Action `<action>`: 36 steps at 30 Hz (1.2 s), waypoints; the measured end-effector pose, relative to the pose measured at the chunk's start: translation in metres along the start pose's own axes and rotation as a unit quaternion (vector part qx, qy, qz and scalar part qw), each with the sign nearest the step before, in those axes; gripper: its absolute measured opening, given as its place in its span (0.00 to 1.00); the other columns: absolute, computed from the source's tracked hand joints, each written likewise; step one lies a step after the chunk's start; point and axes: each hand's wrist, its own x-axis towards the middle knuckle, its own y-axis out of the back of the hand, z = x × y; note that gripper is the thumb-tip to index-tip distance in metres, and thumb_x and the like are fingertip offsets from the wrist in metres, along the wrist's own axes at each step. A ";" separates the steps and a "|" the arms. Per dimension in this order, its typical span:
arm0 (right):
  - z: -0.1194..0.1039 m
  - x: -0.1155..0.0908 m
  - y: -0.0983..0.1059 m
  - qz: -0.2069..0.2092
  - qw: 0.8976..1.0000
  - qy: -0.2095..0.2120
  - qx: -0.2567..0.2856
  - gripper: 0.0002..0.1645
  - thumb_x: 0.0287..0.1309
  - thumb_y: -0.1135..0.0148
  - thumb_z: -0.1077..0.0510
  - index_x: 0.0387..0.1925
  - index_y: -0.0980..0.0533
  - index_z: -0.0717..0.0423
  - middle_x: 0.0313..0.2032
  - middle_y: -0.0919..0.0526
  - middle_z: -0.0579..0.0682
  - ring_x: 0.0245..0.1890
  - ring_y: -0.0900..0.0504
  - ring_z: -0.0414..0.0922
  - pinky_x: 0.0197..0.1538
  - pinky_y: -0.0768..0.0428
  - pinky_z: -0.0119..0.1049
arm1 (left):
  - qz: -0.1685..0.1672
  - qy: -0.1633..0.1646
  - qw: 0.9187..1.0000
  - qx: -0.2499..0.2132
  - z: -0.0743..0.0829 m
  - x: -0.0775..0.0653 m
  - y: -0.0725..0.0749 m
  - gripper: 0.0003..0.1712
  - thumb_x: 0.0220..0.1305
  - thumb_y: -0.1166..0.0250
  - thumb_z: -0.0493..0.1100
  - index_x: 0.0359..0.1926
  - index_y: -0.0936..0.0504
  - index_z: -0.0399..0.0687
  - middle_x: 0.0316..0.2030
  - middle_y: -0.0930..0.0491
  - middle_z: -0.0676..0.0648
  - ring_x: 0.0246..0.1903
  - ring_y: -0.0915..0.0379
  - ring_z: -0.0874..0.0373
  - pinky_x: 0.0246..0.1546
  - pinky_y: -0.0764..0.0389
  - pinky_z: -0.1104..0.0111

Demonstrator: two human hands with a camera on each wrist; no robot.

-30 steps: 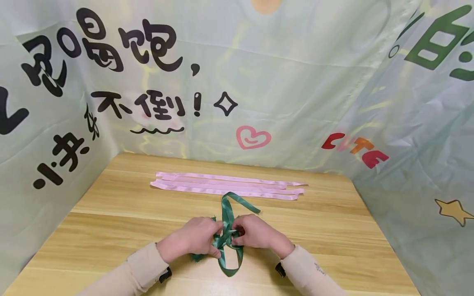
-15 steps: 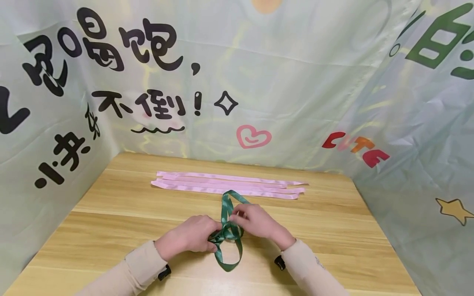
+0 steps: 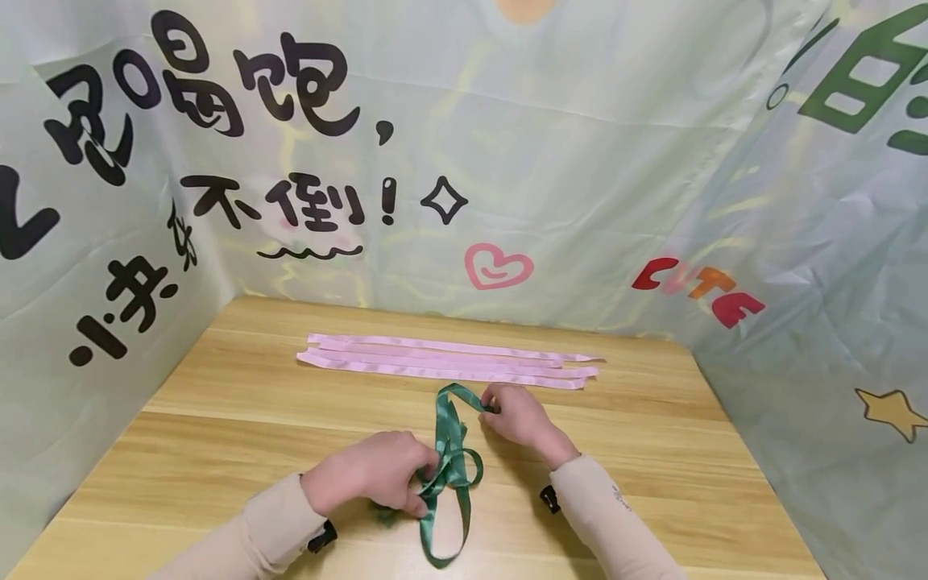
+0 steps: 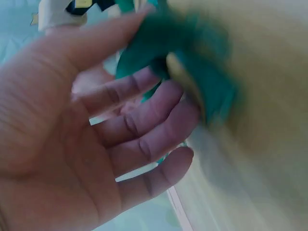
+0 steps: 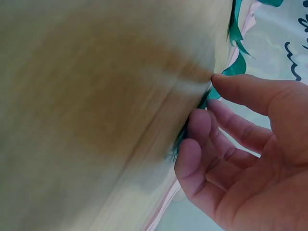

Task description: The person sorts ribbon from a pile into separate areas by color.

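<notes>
A glossy green ribbon [image 3: 444, 419] lies in loops and crossings on the table between the hands. My left hand [image 3: 380, 469] pinches its tangled middle, and a frayed piece shows beneath that palm. Up close in the left wrist view, green ribbon [image 4: 216, 91] blurs past the thumb and forefinger, while the other fingers are loosely bent. Farther off to the right, my right hand [image 3: 520, 415] holds the tail of the top loop between thumb and fingers. The right wrist view has the ribbon [image 5: 236, 66] running in to those fingertips, its frayed end below them. One long loop hangs toward the front.
Several pink ribbon strips [image 3: 435, 362] lie side by side across the back of the wooden table [image 3: 290, 435]. Printed cloth walls [image 3: 580, 161] enclose the table at the back and both sides.
My right hand has moved from the ribbon's crossing up and right to its tail. The front loop has become longer, and a small loop now stands out at right. The left hand stays near the middle.
</notes>
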 end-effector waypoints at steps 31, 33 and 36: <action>-0.028 -0.010 0.036 0.056 0.963 0.155 0.211 0.09 0.61 0.39 0.65 0.30 0.25 0.47 0.46 0.10 0.48 0.43 0.17 0.43 0.42 0.22 0.36 | 0.296 0.086 0.951 0.014 -0.025 0.056 0.010 0.06 0.73 0.35 0.43 0.37 0.13 0.49 0.25 0.22 0.54 0.23 0.32 0.63 0.22 0.30 0.70; -0.029 -0.011 0.042 0.069 0.961 0.151 0.223 0.09 0.61 0.41 0.66 0.30 0.26 0.48 0.45 0.10 0.48 0.42 0.17 0.43 0.42 0.22 0.37 | 0.308 0.078 0.948 0.014 -0.023 0.054 0.014 0.09 0.72 0.37 0.40 0.33 0.14 0.50 0.24 0.23 0.55 0.23 0.32 0.63 0.23 0.30 0.70; -0.028 -0.014 0.051 0.088 0.955 0.151 0.240 0.09 0.62 0.42 0.67 0.31 0.26 0.49 0.44 0.10 0.49 0.38 0.17 0.44 0.40 0.23 0.37 | 0.330 0.075 0.941 0.013 -0.020 0.048 0.021 0.09 0.68 0.38 0.38 0.29 0.17 0.51 0.23 0.25 0.54 0.22 0.34 0.63 0.22 0.32 0.70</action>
